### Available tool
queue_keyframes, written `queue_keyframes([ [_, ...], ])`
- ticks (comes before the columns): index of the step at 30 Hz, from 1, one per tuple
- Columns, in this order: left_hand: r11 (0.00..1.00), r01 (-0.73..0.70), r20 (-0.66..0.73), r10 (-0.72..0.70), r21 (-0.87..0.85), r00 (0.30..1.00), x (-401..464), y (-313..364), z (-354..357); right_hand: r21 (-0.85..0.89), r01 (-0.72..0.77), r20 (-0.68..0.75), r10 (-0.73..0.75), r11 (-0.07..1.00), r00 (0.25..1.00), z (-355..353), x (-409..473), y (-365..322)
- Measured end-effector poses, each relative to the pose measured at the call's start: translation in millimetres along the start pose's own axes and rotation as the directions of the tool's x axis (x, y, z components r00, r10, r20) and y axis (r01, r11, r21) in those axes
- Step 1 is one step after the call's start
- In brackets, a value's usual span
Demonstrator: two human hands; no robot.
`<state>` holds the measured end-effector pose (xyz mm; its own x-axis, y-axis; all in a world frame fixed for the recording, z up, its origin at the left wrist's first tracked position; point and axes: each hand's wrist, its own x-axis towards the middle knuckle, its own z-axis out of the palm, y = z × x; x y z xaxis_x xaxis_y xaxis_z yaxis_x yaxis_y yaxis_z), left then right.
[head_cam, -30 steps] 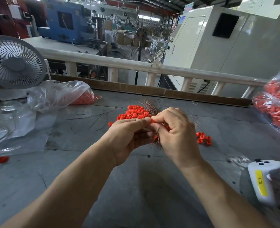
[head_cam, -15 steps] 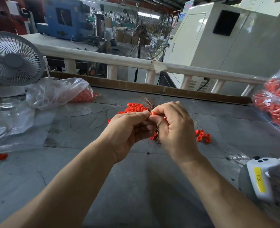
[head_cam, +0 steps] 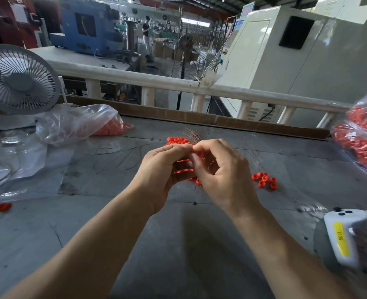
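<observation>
My left hand (head_cam: 163, 169) and my right hand (head_cam: 219, 169) meet above the middle of the grey table (head_cam: 178, 244), fingertips together. Between them they pinch small red rings (head_cam: 183, 166) and a bundle of thin brown wires (head_cam: 192, 134) that sticks up behind the fingers. Exactly which hand holds which piece is hidden by the fingers. A pile of loose red rings (head_cam: 177, 140) lies just behind the hands. A smaller cluster of red rings (head_cam: 264, 181) lies on the table to the right of my right hand.
A white fan (head_cam: 18, 79) stands at the back left beside a clear bag with red parts (head_cam: 79, 124). A full bag of red parts (head_cam: 361, 141) sits at the right edge. A white device with a yellow label (head_cam: 342, 236) lies front right. A stray red ring (head_cam: 3, 207) lies far left.
Both hands stay together at the same spot; the fingers have shifted slightly as they work the rings and wires. The view has tilted a little.
</observation>
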<state>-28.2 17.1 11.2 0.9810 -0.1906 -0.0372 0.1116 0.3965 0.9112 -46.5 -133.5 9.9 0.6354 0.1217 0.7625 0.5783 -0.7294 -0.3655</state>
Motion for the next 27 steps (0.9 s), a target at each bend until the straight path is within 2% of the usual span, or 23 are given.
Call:
queue_keyframes([
  [7,0.995,-0.067,0.02,0.066,0.075,0.998,0,-5,-3,0.217,-0.185,0.134,0.158,0.959,0.978,5,-4,4],
  [11,0.974,-0.132,-0.005,0.135,0.184,0.991,3,-10,-3,0.212,-0.248,0.13,0.224,0.945,0.966,8,-4,6],
  [16,0.96,-0.16,-0.045,0.175,0.23,0.984,3,-11,-5,0.186,-0.228,0.189,0.193,0.956,0.963,10,-3,7],
  [19,0.968,-0.146,-0.085,0.166,0.202,0.982,2,-7,-8,0.213,-0.253,0.234,0.203,0.944,0.951,10,-5,10],
  [23,0.988,-0.111,-0.062,0.118,0.106,0.991,2,-2,-8,0.355,-0.38,0.284,0.289,0.854,0.914,10,-10,13],
  [27,0.989,-0.132,-0.087,0.137,0.063,0.987,3,1,-9,0.427,-0.446,0.332,0.323,0.786,0.886,10,-10,14],
])
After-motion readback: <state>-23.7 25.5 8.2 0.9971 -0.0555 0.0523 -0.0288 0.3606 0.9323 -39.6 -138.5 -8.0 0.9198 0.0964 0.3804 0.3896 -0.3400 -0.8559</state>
